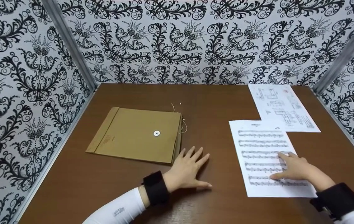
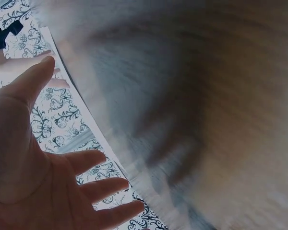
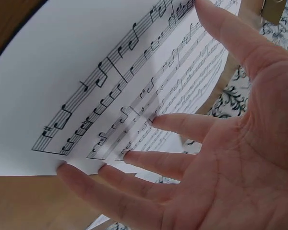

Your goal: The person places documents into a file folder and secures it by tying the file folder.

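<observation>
Fingertips on sheet music, envelope waiting at left.

Right hand spread, fingers straight, pressing the sheet of music lying near right on the table; left hand flat and open on bare wood, gripping nothing, just beside the near right corner of the brown envelope. Second printed sheet farther right, its near edge tucked under the music. Likely trouble: paper sliding or creasing under light fingertip pressure, dragging that overlapped sheet along; loose string at the envelope flap snagging.
</observation>
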`<state>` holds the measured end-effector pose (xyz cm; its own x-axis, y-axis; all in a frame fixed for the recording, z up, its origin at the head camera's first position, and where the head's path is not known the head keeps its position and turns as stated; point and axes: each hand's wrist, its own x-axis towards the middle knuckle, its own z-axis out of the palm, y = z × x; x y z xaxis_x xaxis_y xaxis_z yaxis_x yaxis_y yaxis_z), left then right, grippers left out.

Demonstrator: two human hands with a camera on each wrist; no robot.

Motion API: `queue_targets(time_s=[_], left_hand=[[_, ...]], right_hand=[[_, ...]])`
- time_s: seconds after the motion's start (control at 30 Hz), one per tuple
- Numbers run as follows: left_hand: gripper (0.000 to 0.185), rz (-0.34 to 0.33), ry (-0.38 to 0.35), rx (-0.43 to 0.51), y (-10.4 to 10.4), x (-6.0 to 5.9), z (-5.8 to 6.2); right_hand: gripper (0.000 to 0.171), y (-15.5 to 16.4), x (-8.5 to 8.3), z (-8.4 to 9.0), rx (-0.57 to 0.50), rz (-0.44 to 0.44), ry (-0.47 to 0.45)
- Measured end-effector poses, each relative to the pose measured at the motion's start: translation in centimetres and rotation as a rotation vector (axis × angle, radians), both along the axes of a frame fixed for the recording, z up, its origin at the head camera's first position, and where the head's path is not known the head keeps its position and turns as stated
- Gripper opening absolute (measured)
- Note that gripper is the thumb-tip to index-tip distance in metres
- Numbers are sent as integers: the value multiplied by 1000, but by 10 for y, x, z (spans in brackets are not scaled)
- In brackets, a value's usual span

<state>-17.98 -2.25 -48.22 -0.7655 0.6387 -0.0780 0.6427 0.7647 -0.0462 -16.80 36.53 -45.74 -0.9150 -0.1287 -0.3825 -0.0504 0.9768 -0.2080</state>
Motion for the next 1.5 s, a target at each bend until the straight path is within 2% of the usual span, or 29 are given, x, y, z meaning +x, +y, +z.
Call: queue_targets(time_s=[0.2,0.53,0.7,0.9,1.23,1.5], left_hand=[[103,13,-32,-66,5,0,2],[105,5,-52,-109,17,-3,4],[106,13,-92,-108,22,-4,6],[108,20,-122,-116,27,-4,6],[115,42,-140,-80,29,-5,2],[117,36,-130,-52,30,-9,-4]], right_hand=[[110,-21,2,1,-21,19,11],[108,-50,1,1,-33,11,-4],[111,-66,1,6,-39,-6,-47],[109,-80,2,4,-8,4,-48],[107,-97,4,3,14,7,-8],[103,-97,4,4,-7,21,43]])
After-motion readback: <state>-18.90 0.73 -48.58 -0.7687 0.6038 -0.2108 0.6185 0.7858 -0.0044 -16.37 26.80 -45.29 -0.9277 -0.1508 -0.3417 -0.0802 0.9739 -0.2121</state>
